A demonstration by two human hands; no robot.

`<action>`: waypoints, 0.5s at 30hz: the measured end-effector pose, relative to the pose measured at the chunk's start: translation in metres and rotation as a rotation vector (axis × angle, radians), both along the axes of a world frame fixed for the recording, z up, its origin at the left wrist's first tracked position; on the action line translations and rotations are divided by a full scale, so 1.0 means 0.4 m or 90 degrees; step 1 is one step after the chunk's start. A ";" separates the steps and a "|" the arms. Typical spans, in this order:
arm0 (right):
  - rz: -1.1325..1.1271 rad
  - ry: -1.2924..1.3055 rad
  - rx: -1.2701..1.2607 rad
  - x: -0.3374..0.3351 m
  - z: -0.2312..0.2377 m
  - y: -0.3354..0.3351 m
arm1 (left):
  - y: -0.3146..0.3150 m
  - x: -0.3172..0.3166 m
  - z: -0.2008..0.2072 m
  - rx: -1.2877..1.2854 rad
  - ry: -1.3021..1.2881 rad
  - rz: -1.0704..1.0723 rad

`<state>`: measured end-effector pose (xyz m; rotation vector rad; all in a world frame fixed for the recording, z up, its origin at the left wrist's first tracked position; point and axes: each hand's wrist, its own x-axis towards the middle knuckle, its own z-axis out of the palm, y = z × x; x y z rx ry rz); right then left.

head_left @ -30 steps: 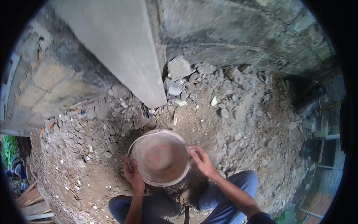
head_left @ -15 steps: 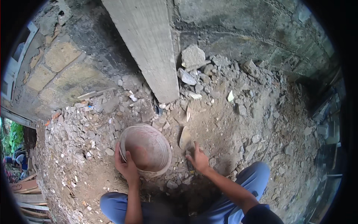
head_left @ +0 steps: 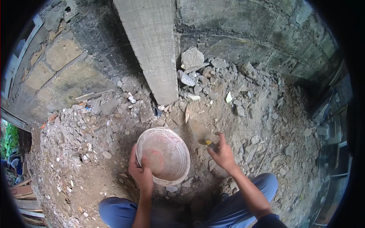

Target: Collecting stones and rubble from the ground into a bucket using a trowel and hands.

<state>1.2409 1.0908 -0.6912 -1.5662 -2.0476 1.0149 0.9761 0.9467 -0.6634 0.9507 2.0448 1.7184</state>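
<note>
A round, dusty bowl with reddish stains inside rests tilted on the rubble in front of me. My left hand grips its left rim, the thumb inside and the fingers around the outer wall. To the right of the bowl, my right hand is closed around the handle of a trowel, with the index finger partly stretched out. A yellow patch shows where the handle meets the blade. The blade is smeared by motion and points away from me, low over the dirt. Most of the handle is hidden by my fingers.
A concrete post rises beyond the bowl against a grey block wall. Large stones are heaped along its foot. Loose rubble covers the ground. Wooden boards lie at far left, where a person shows small.
The bowl and my left hand have shifted right, the bowl now tipped more to the right. My right hand has moved right and away from me, the trowel's blade swinging from upright to slanted.
</note>
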 end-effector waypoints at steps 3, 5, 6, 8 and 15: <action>-0.002 0.026 0.041 0.051 0.072 0.034 | 0.023 0.040 0.002 0.025 -0.071 -0.017; -0.067 0.064 0.079 0.092 0.045 0.045 | 0.055 0.087 0.023 0.015 -0.069 -0.031; -0.125 0.107 0.110 0.111 0.031 0.043 | 0.071 0.108 0.033 -0.003 -0.061 -0.037; -0.139 0.104 0.168 0.125 0.030 0.035 | 0.093 0.132 0.026 0.016 -0.078 -0.047; -0.196 0.126 0.076 0.147 0.026 0.087 | 0.227 0.218 -0.069 0.069 -0.177 0.006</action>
